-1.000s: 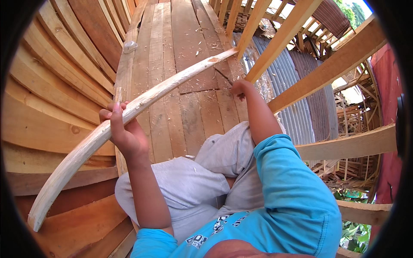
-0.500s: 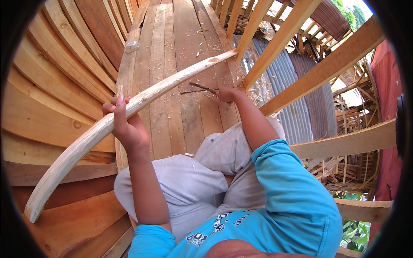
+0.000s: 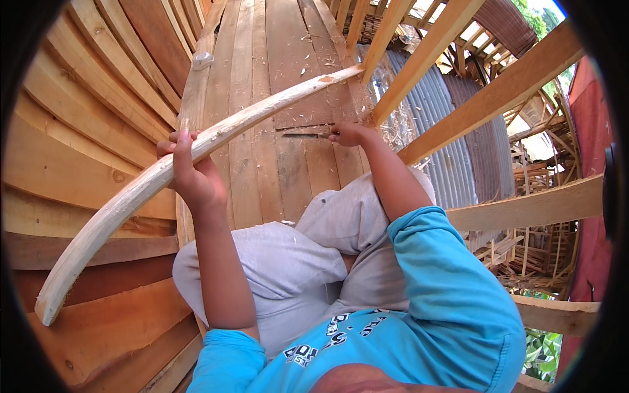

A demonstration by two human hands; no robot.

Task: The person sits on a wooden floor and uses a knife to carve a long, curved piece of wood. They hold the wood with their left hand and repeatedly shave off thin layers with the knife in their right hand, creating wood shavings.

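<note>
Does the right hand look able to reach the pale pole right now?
Likely yes: the right hand is near the pale pole with nothing visible between them, though it holds a knife-like tool.

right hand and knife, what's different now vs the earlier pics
The right hand has shifted left from its position a second ago, and the knife has swung from pointing away and left to pointing almost straight left. The near end of the pale pole sits slightly higher in view. Nothing was visibly let go; the left hand still grips the pole.
</note>
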